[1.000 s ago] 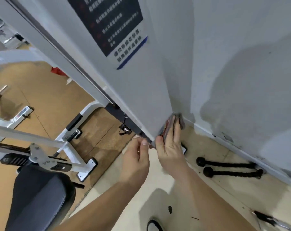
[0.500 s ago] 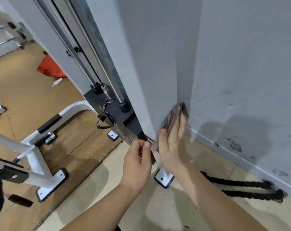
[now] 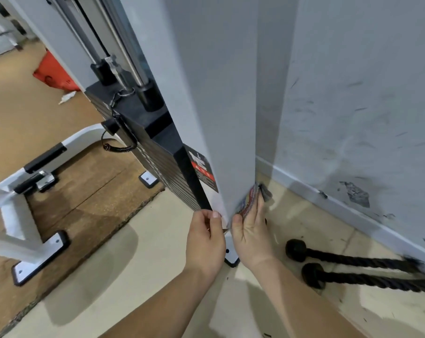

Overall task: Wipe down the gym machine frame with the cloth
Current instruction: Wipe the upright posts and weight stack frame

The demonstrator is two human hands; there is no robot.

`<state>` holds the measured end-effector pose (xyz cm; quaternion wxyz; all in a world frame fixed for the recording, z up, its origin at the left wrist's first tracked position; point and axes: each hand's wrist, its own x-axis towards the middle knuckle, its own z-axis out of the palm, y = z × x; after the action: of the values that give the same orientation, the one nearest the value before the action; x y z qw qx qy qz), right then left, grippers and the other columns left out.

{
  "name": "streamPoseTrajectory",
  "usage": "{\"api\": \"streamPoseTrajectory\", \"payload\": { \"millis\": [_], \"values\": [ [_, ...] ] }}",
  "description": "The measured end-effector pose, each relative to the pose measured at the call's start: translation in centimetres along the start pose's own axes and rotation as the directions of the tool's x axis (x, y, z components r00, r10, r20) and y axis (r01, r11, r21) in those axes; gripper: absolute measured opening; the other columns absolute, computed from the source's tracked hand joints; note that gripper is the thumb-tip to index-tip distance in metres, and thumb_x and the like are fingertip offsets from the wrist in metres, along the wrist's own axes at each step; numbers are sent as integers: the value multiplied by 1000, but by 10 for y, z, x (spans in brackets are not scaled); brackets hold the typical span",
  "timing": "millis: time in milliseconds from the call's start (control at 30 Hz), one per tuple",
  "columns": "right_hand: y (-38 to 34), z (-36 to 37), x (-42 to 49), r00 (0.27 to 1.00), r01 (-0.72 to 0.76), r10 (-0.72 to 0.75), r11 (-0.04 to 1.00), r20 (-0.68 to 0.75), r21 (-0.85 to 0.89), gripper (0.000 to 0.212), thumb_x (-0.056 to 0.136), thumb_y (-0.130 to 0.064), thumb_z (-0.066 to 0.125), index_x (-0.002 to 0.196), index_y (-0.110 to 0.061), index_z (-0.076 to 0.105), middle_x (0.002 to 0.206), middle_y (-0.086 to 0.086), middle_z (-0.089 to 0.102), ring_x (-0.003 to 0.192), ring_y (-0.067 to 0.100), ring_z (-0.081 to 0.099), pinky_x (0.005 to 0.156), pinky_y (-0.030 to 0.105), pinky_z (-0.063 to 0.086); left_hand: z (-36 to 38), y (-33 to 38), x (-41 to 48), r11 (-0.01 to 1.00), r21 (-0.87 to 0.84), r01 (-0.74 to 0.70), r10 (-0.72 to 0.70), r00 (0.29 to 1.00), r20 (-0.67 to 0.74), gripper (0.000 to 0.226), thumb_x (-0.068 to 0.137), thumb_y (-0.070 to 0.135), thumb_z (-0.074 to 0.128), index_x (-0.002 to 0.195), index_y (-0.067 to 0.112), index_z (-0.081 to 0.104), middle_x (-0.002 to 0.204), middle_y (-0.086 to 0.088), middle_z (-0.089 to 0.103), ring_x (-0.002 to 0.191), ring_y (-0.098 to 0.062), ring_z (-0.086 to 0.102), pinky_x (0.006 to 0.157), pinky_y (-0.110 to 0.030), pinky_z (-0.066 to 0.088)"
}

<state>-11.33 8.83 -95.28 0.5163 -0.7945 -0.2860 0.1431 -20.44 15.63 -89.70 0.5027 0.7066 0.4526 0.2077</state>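
The gym machine's white upright frame post [image 3: 221, 93] runs down the middle of the view to a foot plate on the floor. My right hand [image 3: 251, 230] lies flat with straight fingers against the post's right face near its bottom, pressing a grey cloth [image 3: 254, 197] with red and blue markings onto it. My left hand [image 3: 205, 240] is at the post's lower left edge, fingers curled, thumb and fingertips pinching that edge beside a black strip [image 3: 192, 176].
The black weight stack [image 3: 143, 132] with guide rods and a coiled pin cord sits left of the post. A white bench frame [image 3: 24, 211] stands on brown matting. Two black rope handles [image 3: 357, 269] lie on the floor by the scuffed wall [image 3: 365, 106]. An orange object [image 3: 54, 71] lies behind.
My right hand and the cloth have slid down the post towards its base, the left hand following on the other edge. The view has tilted down toward the floor.
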Motion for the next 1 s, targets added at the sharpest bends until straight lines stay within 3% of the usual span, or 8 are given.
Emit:
{"api": "streamPoseTrajectory", "payload": {
  "millis": [133,300,367,500,600,733,900,1000],
  "values": [
    [12,7,-2,997,75,-75,997,-36,-9,81,95,-57,28,162,-34,-11,166,-16,-3,149,21,27,115,23,30,25,-21,-2,994,-92,66,-71,996,-50,29,108,46,40,101,22,54,99,6,68,87,1,64,79,-24,48],
    [4,4,5,949,259,-278,956,-149,-136,73,102,-46,33,161,-30,-5,168,15,11,139,32,40,107,35,42,47,-55,2,972,-131,197,-205,977,-52,36,108,50,36,99,19,52,95,0,65,90,-18,61,81,-35,48],
    [16,8,6,967,217,-231,967,-110,-130,71,99,-48,30,158,-37,-7,170,7,8,141,27,40,107,32,43,51,-65,8,975,-70,209,-212,976,-48,32,109,44,36,97,18,51,93,2,64,91,-19,60,81,-35,44],
    [63,30,2,996,76,-78,996,-54,-39,74,101,-48,32,161,-35,-9,171,-9,-1,146,-20,5,112,3,16,49,-80,22,987,69,143,-142,990,-18,34,111,39,30,94,21,53,94,4,65,90,-10,60,79,-30,41],
    [98,44,-10,989,-128,136,985,63,-119,76,106,-49,35,162,-34,-15,172,-14,-7,145,-2,15,100,8,22,48,-93,30,985,128,118,-120,993,15,35,111,43,28,97,26,56,96,9,66,93,-3,59,82,-28,40],
    [133,49,-6,966,-188,209,972,149,-143,87,93,-79,23,158,-40,-21,172,-11,-10,156,15,15,117,31,28,57,-117,25,982,156,104,-115,991,66,33,110,46,29,101,29,57,100,11,66,96,-6,60,79,-23,42],
    [136,33,-1,953,-182,219,966,208,-182,84,98,-70,26,160,-38,-21,172,-14,-12,157,14,15,117,34,32,57,-145,14,929,346,-130,50,971,232,41,108,51,32,143,35,43,140,18,55,130,-2,50,105,-27,43],
    [113,38,-5,984,-115,136,977,111,-178,79,100,-66,17,159,-35,-24,171,-15,-16,158,8,4,122,31,21,50,-154,13,832,524,-181,13,951,308,58,108,53,27,163,34,19,170,9,22,156,-8,16,127,-33,18]
  ]
}}
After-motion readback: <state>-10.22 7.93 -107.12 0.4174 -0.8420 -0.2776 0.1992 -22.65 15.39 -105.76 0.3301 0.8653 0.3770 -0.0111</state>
